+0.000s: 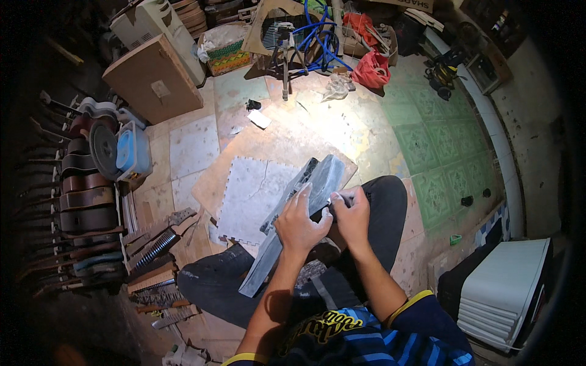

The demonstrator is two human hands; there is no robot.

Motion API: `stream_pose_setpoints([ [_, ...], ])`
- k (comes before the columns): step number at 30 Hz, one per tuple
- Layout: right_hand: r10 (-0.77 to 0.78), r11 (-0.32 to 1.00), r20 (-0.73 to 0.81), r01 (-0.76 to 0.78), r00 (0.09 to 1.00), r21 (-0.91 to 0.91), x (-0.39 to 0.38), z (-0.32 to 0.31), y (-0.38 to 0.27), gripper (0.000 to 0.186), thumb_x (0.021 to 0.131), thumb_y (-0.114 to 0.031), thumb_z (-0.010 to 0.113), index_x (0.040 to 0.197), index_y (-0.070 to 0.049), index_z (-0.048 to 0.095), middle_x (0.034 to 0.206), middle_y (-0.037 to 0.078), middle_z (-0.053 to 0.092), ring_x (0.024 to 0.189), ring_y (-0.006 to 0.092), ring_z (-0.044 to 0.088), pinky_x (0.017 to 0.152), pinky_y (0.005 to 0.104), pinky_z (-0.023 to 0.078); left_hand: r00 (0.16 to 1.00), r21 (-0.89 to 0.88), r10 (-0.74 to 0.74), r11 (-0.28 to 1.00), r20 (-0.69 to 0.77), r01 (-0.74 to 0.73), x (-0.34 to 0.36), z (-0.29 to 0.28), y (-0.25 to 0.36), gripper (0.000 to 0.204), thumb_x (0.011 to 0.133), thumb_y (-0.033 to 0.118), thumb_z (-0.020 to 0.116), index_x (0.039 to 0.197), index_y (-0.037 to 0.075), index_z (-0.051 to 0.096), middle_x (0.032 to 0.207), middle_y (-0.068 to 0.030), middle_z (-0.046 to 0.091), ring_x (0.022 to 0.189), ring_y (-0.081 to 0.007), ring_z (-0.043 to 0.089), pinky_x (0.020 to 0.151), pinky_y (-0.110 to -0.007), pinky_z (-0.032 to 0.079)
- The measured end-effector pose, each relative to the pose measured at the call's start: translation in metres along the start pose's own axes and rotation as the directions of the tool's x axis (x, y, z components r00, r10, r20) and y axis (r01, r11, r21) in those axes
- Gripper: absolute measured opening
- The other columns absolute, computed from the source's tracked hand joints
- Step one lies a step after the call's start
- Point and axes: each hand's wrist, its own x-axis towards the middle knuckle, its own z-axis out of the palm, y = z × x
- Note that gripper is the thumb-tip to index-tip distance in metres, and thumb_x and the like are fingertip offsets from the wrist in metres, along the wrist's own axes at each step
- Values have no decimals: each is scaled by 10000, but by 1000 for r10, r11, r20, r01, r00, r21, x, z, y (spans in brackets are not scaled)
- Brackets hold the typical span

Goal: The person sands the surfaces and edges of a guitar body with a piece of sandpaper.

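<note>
A long grey, dusty board (326, 174) lies slanted across my lap, with a narrower dark piece (308, 171) along its left side. My left hand (298, 222) is closed on the board near its middle, fingers over the upper side and thumb toward my right hand. My right hand (351, 216) is pinched beside it at the board's right edge, on something small that I cannot make out, partly hidden by the fingers. A pale foam mat (238, 189) lies on a brown sheet (217, 168) on the floor beyond my crossed legs.
Guitar bodies (85, 201) line the left, beside blue plastic tubs (134, 152) and saws (155, 250). Behind are a cardboard panel (140, 85), blue hose (317, 43), red bags (369, 70) and a black tool (442, 76). A white appliance (500, 293) stands at right.
</note>
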Motion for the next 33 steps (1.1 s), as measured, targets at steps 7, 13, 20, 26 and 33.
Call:
stream_pose_setpoints([
  [7,-144,977,-6,141,990,-159,-12,4,-15,193,933,-110,758,974,11,613,844,180,691,766,277,694,709,390,545,996,26,-57,998,74,55,-3,2,-4,598,733,176,848,1292,68,669,1254,-128,728,1102,-335,711,903,-414,579],
  [13,-145,977,-94,128,985,-170,2,8,-8,214,918,-102,768,961,1,585,892,208,665,794,378,663,726,448,525,997,20,-49,999,56,47,-2,4,-5,621,721,147,867,1306,69,673,1270,-127,727,1127,-319,711,913,-390,580],
  [20,-354,916,-69,331,933,-225,-6,8,0,233,901,-83,772,977,2,569,907,208,625,812,408,631,738,465,512,998,7,-58,998,36,58,-7,7,-4,642,690,135,889,1293,61,682,1282,-136,724,1142,-316,711,929,-391,579],
  [26,-302,940,-57,287,952,-184,-11,5,2,216,903,-68,767,986,5,581,922,213,631,827,396,637,756,450,518,998,12,-57,998,29,57,-10,10,-2,605,706,140,881,1274,50,692,1276,-140,727,1123,-326,719,917,-392,584],
  [33,-348,927,-38,338,937,-162,-13,10,-2,205,915,-82,760,976,-5,580,902,198,627,819,385,636,742,451,510,998,50,-69,996,-4,70,-5,7,-2,565,741,160,858,1272,51,698,1251,-131,739,1085,-313,734,893,-393,591],
])
